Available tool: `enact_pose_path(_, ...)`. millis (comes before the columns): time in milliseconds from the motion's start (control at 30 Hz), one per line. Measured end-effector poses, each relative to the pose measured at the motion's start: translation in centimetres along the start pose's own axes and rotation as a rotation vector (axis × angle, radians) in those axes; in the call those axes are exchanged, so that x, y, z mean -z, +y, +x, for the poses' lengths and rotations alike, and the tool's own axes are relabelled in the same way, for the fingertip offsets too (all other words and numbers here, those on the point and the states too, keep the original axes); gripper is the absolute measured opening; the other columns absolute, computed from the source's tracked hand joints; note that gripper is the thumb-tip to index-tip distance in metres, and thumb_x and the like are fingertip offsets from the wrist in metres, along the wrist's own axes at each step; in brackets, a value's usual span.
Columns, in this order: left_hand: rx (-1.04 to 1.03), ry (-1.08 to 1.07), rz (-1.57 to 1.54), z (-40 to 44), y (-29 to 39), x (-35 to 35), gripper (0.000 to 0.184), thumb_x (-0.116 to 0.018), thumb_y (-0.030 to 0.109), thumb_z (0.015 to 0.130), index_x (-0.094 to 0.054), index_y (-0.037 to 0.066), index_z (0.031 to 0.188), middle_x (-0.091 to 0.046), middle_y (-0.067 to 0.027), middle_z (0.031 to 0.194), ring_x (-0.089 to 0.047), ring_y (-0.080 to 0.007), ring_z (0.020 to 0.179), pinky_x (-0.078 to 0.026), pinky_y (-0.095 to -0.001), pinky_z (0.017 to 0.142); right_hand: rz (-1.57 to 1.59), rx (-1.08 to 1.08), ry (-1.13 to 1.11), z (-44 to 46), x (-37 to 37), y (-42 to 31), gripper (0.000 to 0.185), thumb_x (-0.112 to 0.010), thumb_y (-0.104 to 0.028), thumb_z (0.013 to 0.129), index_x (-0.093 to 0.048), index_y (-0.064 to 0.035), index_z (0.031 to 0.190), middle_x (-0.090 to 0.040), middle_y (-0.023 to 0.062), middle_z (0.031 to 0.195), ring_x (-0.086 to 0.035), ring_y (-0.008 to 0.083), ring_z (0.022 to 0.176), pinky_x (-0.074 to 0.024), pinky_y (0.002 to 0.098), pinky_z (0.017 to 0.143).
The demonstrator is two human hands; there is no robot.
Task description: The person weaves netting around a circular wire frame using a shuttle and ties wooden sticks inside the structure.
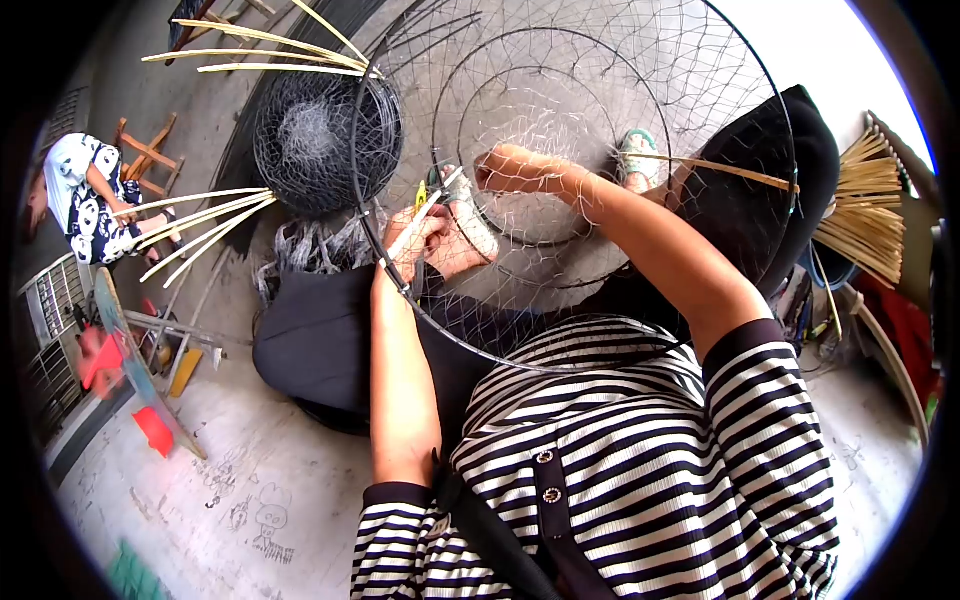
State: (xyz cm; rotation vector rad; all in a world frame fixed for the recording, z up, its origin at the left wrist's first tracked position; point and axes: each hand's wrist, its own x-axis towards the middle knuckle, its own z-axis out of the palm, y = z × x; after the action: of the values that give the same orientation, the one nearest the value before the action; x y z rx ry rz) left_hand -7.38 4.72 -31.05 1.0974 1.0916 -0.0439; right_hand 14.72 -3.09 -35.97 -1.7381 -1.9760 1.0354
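A large round net cage [720, 75] with dark hoops and thin wire-like mesh lies over my lap. At its left rim my left hand [418, 240] is closed round a pale flat bamboo strip [425, 212] that slants up to the right. A small yellow item [421, 194] shows just above those fingers; its kind is unclear. Over the cage's middle, my right hand [520, 170] is closed, fingertips pressed together near the mesh. Whatever it pinches is too fine to make out. Another bamboo strip [735, 173] runs out to the hoop on the right.
A dark pile of netting [325, 140] with bamboo strips sticking out stands at upper left. A bundle of bamboo strips [868, 210] is at far right. Another person [95, 195] sits at far left near a wooden stool [150, 155]. Red plastic pieces [153, 430] are at lower left.
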Motion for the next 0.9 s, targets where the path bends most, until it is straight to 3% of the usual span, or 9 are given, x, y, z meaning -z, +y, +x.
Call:
enact_pose_path(167,-0.202,0.173,-0.011,0.9,-1.4,-1.2,0.015,-0.060,0.005,0.084,-0.059,0.000,0.098,-0.059,-0.0027,0.070,-0.050,-0.0086,0.053,-0.038,-0.0214,0.045,0.648,-0.165,0.023,-0.9,0.0,-1.1,0.015,-0.057,-0.018,0.080,-0.063,-0.0050,0.081,-0.061,0.0066,0.063,-0.060,0.0163,0.057,-0.0468,0.0311,0.051)
enact_pose_path(267,-0.230,0.185,-0.052,1.0,-1.3,-1.4,0.019,-0.064,0.005,0.082,-0.062,0.002,0.101,-0.061,-0.0012,0.070,-0.052,-0.0060,0.052,-0.037,-0.0194,0.045,0.874,-0.205,-0.137,-0.9,-0.4,-1.0,0.014,-0.057,-0.016,0.082,-0.062,-0.0034,0.083,-0.062,0.0051,0.064,-0.060,0.0128,0.057,-0.0480,0.0278,0.050)
enact_pose_path(433,-0.210,0.197,-0.133,0.7,-0.9,-2.3,0.024,-0.061,0.003,0.083,-0.061,0.003,0.107,-0.062,-0.0008,0.079,-0.054,-0.0058,0.060,-0.042,-0.0199,0.050,1.289,-0.146,-0.092,-2.4,0.3,-1.5,0.014,-0.055,-0.014,0.083,-0.062,-0.0015,0.088,-0.065,0.0081,0.072,-0.065,0.0168,0.066,-0.0507,0.0276,0.053)
enact_pose_path(600,-0.253,0.236,-0.152,1.7,-1.6,-2.6,0.024,-0.058,0.002,0.085,-0.060,0.002,0.109,-0.062,-0.0015,0.088,-0.056,-0.0075,0.073,-0.046,-0.0204,0.062,0.964,-0.112,-0.162,0.6,-2.1,-0.2,0.048,-0.052,-0.047,0.085,-0.060,-0.0050,0.107,-0.065,0.0063,0.085,-0.059,0.0136,0.076,-0.0462,0.0302,0.063)
enact_pose_path(667,-0.303,0.240,-0.200,2.8,-3.1,-2.1,0.022,-0.058,0.003,0.086,-0.060,0.001,0.108,-0.062,-0.0015,0.089,-0.057,-0.0080,0.076,-0.047,-0.0207,0.065,0.694,-0.254,-0.163,1.5,-0.4,-2.4,0.035,-0.058,-0.034,0.085,-0.062,-0.0055,0.104,-0.065,0.0097,0.081,-0.062,0.0162,0.073,-0.0490,0.0334,0.063)
enact_pose_path(700,-0.234,0.284,-0.170,2.2,-2.1,-2.5,0.017,-0.057,0.003,0.087,-0.061,0.000,0.103,-0.062,-0.0026,0.089,-0.057,-0.0087,0.076,-0.047,-0.0217,0.065,0.627,-0.189,-0.047,2.1,-0.9,-2.8,0.022,-0.061,-0.017,0.082,-0.064,-0.0057,0.101,-0.065,0.0131,0.078,-0.064,0.0189,0.068,-0.0515,0.0339,0.061)
enact_pose_path(800,-0.229,0.263,-0.347,3.1,-3.3,-1.9,0.013,-0.057,0.002,0.086,-0.061,0.000,0.098,-0.062,-0.0036,0.089,-0.057,-0.0095,0.076,-0.047,-0.0224,0.065,0.634,-0.216,-0.032,2.1,-1.6,-2.8,0.023,-0.061,-0.018,0.083,-0.063,-0.0042,0.101,-0.066,0.0126,0.082,-0.064,0.0201,0.069,-0.0516,0.0321,0.060)
enact_pose_path(833,-0.191,0.240,-0.378,3.4,-3.7,-1.7,0.009,-0.059,0.001,0.085,-0.061,0.001,0.094,-0.062,-0.0033,0.085,-0.057,-0.0102,0.073,-0.047,-0.0228,0.065,0.718,-0.148,0.048,2.3,-2.5,-2.5,0.029,-0.049,-0.024,0.086,-0.064,0.0001,0.091,-0.065,0.0116,0.071,-0.063,0.0207,0.061,-0.0496,0.0327,0.056)
enact_pose_path(900,-0.258,0.230,-0.420,4.4,-4.8,-1.3,0.008,-0.060,0.002,0.084,-0.060,0.001,0.091,-0.061,-0.0026,0.083,-0.056,-0.0101,0.071,-0.046,-0.0228,0.064,0.699,-0.178,0.043,2.2,-2.5,-2.4,0.028,-0.050,-0.025,0.086,-0.064,-0.0003,0.091,-0.064,0.0115,0.069,-0.063,0.0206,0.060,-0.0496,0.0326,0.055)
